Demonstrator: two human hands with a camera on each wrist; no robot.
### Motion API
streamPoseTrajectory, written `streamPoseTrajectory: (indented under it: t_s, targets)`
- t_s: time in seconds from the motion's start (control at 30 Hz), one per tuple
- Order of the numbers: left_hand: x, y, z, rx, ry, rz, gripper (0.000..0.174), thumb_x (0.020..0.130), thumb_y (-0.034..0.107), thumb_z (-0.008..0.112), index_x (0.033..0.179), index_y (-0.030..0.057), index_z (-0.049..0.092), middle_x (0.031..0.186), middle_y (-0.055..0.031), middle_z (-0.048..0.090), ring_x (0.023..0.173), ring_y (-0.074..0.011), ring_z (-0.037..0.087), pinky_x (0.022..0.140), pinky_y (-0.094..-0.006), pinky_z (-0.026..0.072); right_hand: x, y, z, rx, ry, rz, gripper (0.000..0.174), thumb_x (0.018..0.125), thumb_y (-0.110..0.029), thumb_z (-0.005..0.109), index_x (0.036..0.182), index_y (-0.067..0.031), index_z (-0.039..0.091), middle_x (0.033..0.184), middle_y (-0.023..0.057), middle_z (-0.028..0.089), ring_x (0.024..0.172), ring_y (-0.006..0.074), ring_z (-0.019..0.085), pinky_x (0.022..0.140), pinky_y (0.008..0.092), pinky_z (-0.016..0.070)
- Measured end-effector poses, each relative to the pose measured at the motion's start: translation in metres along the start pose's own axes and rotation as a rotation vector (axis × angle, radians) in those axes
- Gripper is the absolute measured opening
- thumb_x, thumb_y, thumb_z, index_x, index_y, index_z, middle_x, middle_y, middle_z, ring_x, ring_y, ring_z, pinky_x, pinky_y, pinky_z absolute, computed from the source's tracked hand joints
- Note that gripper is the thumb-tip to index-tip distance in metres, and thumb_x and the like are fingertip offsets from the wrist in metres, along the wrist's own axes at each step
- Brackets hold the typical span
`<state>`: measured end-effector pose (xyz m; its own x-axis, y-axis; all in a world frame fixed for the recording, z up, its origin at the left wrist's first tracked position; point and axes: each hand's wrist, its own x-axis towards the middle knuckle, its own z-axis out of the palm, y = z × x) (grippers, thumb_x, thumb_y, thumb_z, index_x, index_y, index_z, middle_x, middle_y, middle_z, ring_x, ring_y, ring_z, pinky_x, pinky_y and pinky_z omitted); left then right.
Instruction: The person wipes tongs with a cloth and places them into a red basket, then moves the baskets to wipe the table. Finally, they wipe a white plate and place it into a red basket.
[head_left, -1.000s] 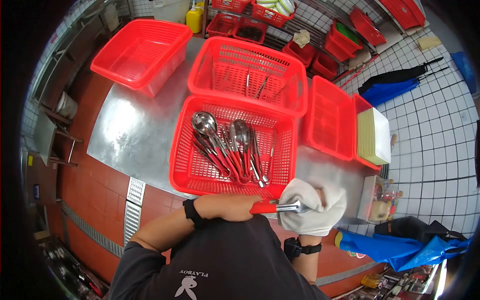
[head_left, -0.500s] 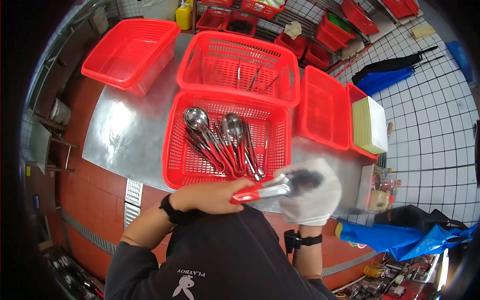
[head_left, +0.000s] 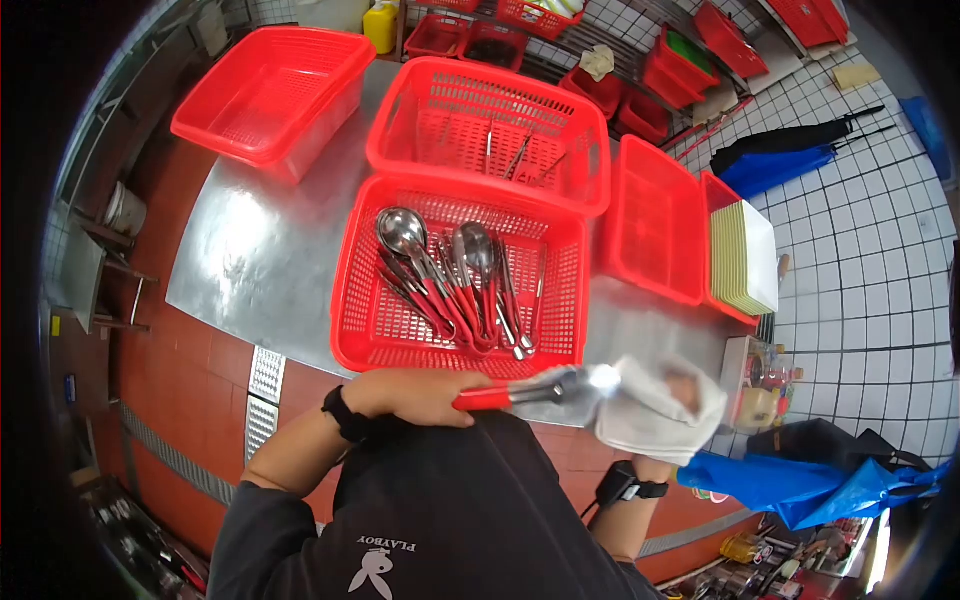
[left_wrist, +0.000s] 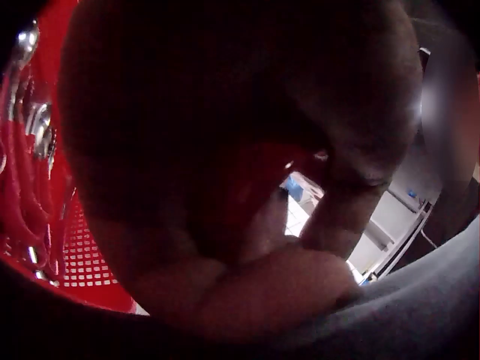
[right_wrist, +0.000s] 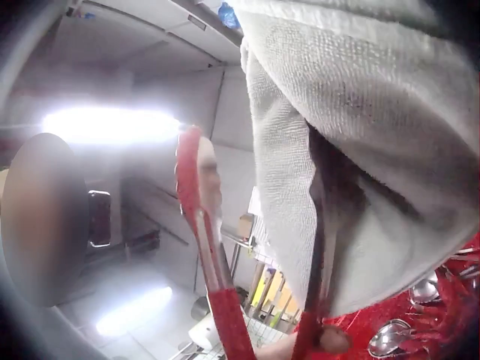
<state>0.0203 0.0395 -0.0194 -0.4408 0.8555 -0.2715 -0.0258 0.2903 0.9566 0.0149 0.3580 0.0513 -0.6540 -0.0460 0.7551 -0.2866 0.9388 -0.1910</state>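
Observation:
My left hand [head_left: 425, 396] grips a pair of tongs [head_left: 485, 398] by the red handles, low in front of my chest, with the metal ends pointing right. My right hand [head_left: 682, 390] holds a white cloth [head_left: 635, 430] that covers most of it. In the right wrist view, the cloth [right_wrist: 375, 90] hangs against one arm of the tongs [right_wrist: 229, 319], while the other arm stands apart from it. Just beyond the hands, a red perforated basket [head_left: 347, 300] contains large metal spoons [head_left: 402, 232] and several red-handled utensils [head_left: 487, 318]. The left wrist view is mostly dark.
Behind stands another red basket [head_left: 385, 130] with a few thin metal utensils inside. A red tub [head_left: 310, 150] is at the left of the steel table [head_left: 240, 270]. On the right are another tub [head_left: 655, 225] and stacked pale trays [head_left: 745, 258], near the tiled wall.
My right hand and the cloth moved from around the tongs' metal ends out to the right. The tongs tilted upward, then came back nearly level. The basket's contents stayed put.

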Motion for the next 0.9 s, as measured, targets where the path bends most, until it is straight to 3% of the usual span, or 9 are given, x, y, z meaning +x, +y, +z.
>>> streamPoseTrajectory:
  t_s: [0.13,0.27,0.33,0.37,0.43,0.6,0.73,0.87,0.9]
  targets:
    - [-0.026,-0.010,-0.008,-0.067,0.151,-0.147,0.055,0.089,0.021,0.063,0.138,0.0044,0.043,0.121,-0.0146,0.058,0.112,-0.0255,0.056,0.095,-0.0365,0.0437,0.014,-0.015,-0.025,-0.072,-0.172,0.060,0.020,0.068,-0.010,0.071,0.084,-0.0013,0.063,0.066,0.0016,0.059,0.062,0.0096,0.055,0.059,0.0271,0.0420]
    - [-0.027,-0.003,-0.009,-0.221,0.162,-0.186,0.047,0.090,0.022,0.064,0.129,0.0038,0.046,0.114,-0.0139,0.059,0.106,-0.0247,0.058,0.090,-0.0373,0.0449,0.013,-0.026,-0.013,-0.325,-0.605,0.320,0.030,0.056,-0.018,0.079,0.074,-0.0049,0.058,0.072,0.0072,0.060,0.063,0.0204,0.058,0.055,0.0309,0.0425]
    - [-0.014,-0.007,0.001,-0.052,0.309,0.031,0.050,0.089,0.025,0.065,0.129,0.0028,0.045,0.111,-0.0156,0.060,0.104,-0.0269,0.060,0.089,-0.0381,0.0453,0.017,-0.051,0.000,-0.058,-0.618,0.256,0.029,0.057,-0.016,0.079,0.075,-0.0055,0.060,0.073,0.0071,0.061,0.064,0.0207,0.059,0.057,0.0306,0.0436]
    - [-0.006,-0.008,0.002,-0.029,0.240,0.055,0.057,0.089,0.028,0.066,0.134,0.0019,0.042,0.111,-0.0203,0.061,0.103,-0.0316,0.061,0.088,-0.0392,0.0464,0.018,-0.065,0.005,0.073,-0.621,0.225,0.028,0.058,-0.016,0.079,0.076,-0.0057,0.060,0.074,0.0071,0.061,0.064,0.0208,0.059,0.058,0.0305,0.0442]
    - [0.008,0.005,0.006,0.028,0.170,-0.004,0.058,0.089,0.029,0.066,0.135,0.0022,0.042,0.110,-0.0212,0.062,0.101,-0.0333,0.062,0.087,-0.0401,0.0470,0.021,-0.087,0.013,0.332,-0.617,0.161,0.026,0.059,-0.014,0.078,0.077,-0.0063,0.062,0.075,0.0071,0.062,0.066,0.0210,0.060,0.060,0.0301,0.0452]
    - [0.019,0.024,0.003,0.025,0.039,-0.058,0.058,0.089,0.030,0.064,0.136,0.0042,0.042,0.106,-0.0200,0.064,0.098,-0.0342,0.064,0.085,-0.0422,0.0478,0.013,-0.081,0.027,0.522,-0.464,0.063,0.020,0.064,-0.012,0.075,0.079,-0.0059,0.063,0.074,0.0049,0.062,0.065,0.0183,0.058,0.061,0.0281,0.0454]
    - [0.017,0.011,0.002,-0.004,0.061,0.018,0.058,0.088,0.030,0.066,0.135,0.0046,0.044,0.110,-0.0199,0.063,0.102,-0.0337,0.063,0.088,-0.0411,0.0476,0.003,-0.058,0.024,0.536,-0.461,0.163,0.015,0.066,-0.012,0.070,0.077,-0.0049,0.063,0.074,0.0043,0.061,0.065,0.0177,0.057,0.061,0.0281,0.0459]
    - [-0.012,0.005,-0.013,0.131,0.184,-0.093,0.063,0.086,0.031,0.068,0.137,0.0034,0.043,0.115,-0.0195,0.062,0.106,-0.0314,0.062,0.091,-0.0401,0.0470,-0.024,-0.002,0.015,0.567,-0.408,0.469,0.011,0.069,-0.012,0.066,0.075,-0.0038,0.062,0.074,0.0038,0.061,0.065,0.0171,0.057,0.062,0.0281,0.0465]
    - [-0.019,0.003,-0.018,0.008,0.313,-0.247,0.063,0.087,0.030,0.068,0.137,0.0023,0.043,0.114,-0.0187,0.061,0.105,-0.0290,0.062,0.090,-0.0389,0.0473,-0.033,0.012,0.012,0.581,-0.398,0.558,0.010,0.070,-0.012,0.064,0.075,-0.0036,0.062,0.074,0.0037,0.060,0.065,0.0170,0.057,0.062,0.0281,0.0466]
